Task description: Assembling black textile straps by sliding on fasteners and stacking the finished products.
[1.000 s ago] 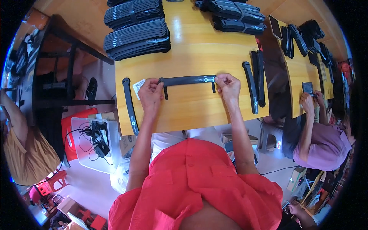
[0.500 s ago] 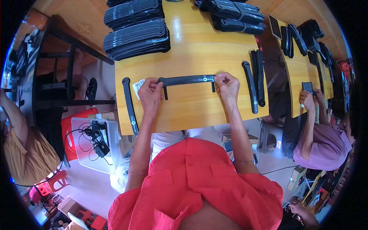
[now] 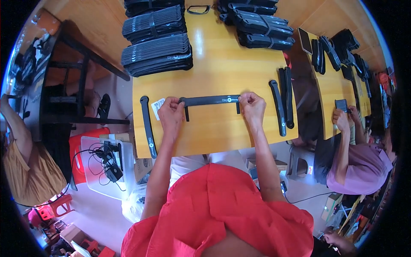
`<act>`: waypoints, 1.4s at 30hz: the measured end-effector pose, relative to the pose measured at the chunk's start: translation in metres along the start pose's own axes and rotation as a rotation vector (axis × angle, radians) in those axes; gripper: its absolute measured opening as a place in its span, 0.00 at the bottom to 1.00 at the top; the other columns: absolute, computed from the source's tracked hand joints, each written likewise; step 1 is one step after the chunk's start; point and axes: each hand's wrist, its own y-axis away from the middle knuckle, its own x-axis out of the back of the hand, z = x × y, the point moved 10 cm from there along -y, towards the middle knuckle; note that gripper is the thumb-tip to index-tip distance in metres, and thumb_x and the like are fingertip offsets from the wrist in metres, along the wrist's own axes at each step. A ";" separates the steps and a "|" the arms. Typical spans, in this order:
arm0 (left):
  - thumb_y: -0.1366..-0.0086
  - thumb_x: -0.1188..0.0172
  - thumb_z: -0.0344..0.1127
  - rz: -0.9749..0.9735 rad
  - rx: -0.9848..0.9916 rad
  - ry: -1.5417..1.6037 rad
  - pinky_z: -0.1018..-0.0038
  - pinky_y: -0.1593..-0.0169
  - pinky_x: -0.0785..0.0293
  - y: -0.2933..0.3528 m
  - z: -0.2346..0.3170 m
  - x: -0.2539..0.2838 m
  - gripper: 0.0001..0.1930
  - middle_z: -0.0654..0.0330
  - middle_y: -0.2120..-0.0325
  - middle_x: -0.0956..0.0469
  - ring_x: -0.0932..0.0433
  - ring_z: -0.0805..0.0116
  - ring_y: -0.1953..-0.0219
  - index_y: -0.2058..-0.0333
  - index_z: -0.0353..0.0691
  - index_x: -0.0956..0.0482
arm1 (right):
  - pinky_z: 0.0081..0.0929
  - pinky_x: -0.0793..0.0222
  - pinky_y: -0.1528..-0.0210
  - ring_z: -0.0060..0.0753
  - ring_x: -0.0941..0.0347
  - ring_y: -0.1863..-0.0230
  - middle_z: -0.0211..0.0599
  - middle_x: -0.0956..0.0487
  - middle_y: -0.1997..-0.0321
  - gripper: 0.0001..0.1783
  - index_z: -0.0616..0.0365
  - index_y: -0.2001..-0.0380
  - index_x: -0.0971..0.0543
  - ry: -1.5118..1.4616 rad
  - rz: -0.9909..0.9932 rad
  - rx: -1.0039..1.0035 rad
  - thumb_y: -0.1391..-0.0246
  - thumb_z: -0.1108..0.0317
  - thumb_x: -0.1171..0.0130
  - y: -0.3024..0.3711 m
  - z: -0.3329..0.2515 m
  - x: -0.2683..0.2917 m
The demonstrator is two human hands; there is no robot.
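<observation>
A black flat strap (image 3: 209,101) with a rounded end and pale print is held level between my hands, over the table. My left hand (image 3: 171,115) is closed, pinching its rounded left end. My right hand (image 3: 253,110) pinches its right end between thumb and fingers. Short black strips (image 3: 187,113) point down from beneath the strap near each hand; whether they join it I cannot tell. Beside my left hand lie a white label (image 3: 159,107) and a single black strap (image 3: 148,126). To the right of my right hand lies another black strap (image 3: 278,108), with a darker pair of straps (image 3: 287,97) alongside.
Banded stacks of black straps stand at the far left (image 3: 156,55) and far right (image 3: 265,28) of the wooden table (image 3: 205,143). A co-worker (image 3: 359,165) sits at a right-hand table. On the left are a clear bin (image 3: 92,171) with cables and a black stool frame (image 3: 85,122).
The whole view has shifted, so the table and stacks appear slightly lower. Both my hands keep their pinch on the strap, which stays stretched level.
</observation>
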 end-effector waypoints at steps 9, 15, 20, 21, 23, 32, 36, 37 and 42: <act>0.52 0.37 0.29 0.083 -0.110 -0.291 0.67 0.73 0.32 -0.002 0.010 0.003 0.10 0.54 0.85 0.27 0.26 0.59 0.80 0.73 0.34 0.28 | 0.21 0.36 0.79 0.20 0.31 0.83 0.32 0.26 0.86 0.03 0.63 0.79 0.23 0.118 0.018 0.030 0.59 0.76 0.39 -0.005 -0.001 0.001; 0.52 0.37 0.28 0.069 -0.077 -0.408 0.65 0.70 0.32 0.000 0.024 0.006 0.13 0.55 0.83 0.28 0.27 0.57 0.77 0.68 0.36 0.30 | 0.23 0.36 0.81 0.22 0.31 0.86 0.32 0.26 0.86 0.03 0.61 0.79 0.23 0.150 0.014 0.033 0.59 0.76 0.38 -0.011 0.000 0.001; 0.51 0.37 0.30 0.100 -0.163 -0.393 0.68 0.71 0.33 0.000 0.020 0.007 0.11 0.57 0.83 0.30 0.28 0.61 0.78 0.70 0.36 0.29 | 0.22 0.38 0.85 0.22 0.33 0.88 0.31 0.28 0.88 0.03 0.61 0.80 0.25 0.102 -0.030 -0.023 0.60 0.77 0.39 -0.010 -0.001 0.000; 0.50 0.38 0.30 0.096 -0.188 -0.381 0.68 0.71 0.32 -0.001 0.017 0.007 0.10 0.58 0.84 0.30 0.28 0.62 0.78 0.70 0.36 0.29 | 0.22 0.38 0.85 0.22 0.33 0.88 0.31 0.28 0.88 0.03 0.61 0.80 0.25 0.098 -0.019 -0.016 0.60 0.77 0.39 -0.007 -0.004 0.001; 0.48 0.39 0.30 0.072 -0.156 -0.242 0.69 0.70 0.31 -0.005 0.001 0.012 0.09 0.58 0.82 0.29 0.28 0.64 0.77 0.69 0.35 0.29 | 0.22 0.38 0.86 0.22 0.32 0.88 0.32 0.27 0.87 0.03 0.61 0.80 0.25 0.083 -0.050 -0.011 0.59 0.78 0.41 -0.005 -0.005 -0.002; 0.43 0.44 0.39 -0.008 -0.665 -0.485 0.62 0.46 0.38 0.049 0.062 -0.023 0.26 0.46 0.50 0.32 0.32 0.53 0.48 0.48 0.32 0.35 | 0.46 0.36 0.53 0.46 0.31 0.50 0.46 0.28 0.51 0.15 0.61 0.58 0.26 0.394 -0.002 0.455 0.47 0.65 0.49 0.055 -0.081 -0.008; 0.42 0.49 0.53 -0.172 -0.722 -0.850 0.52 0.37 0.59 0.066 0.041 -0.064 0.37 0.50 0.39 0.49 0.52 0.54 0.36 0.40 0.35 0.47 | 0.47 0.49 0.40 0.41 0.42 0.39 0.45 0.38 0.39 0.27 0.61 0.45 0.36 0.828 -0.021 0.777 0.45 0.58 0.50 0.083 -0.067 -0.058; 0.42 0.51 0.56 -0.218 -0.709 -0.862 0.50 0.37 0.63 0.069 0.037 -0.066 0.39 0.52 0.37 0.52 0.55 0.55 0.35 0.39 0.36 0.49 | 0.47 0.58 0.37 0.39 0.49 0.35 0.44 0.44 0.36 0.32 0.61 0.42 0.41 0.880 -0.091 0.720 0.45 0.55 0.52 0.082 -0.057 -0.062; 0.41 0.51 0.56 -0.208 -0.715 -0.866 0.52 0.37 0.62 0.068 0.040 -0.064 0.39 0.51 0.37 0.53 0.55 0.55 0.35 0.39 0.37 0.49 | 0.47 0.66 0.34 0.36 0.56 0.32 0.41 0.50 0.32 0.37 0.59 0.38 0.47 0.994 -0.088 0.642 0.44 0.49 0.55 0.067 -0.038 -0.042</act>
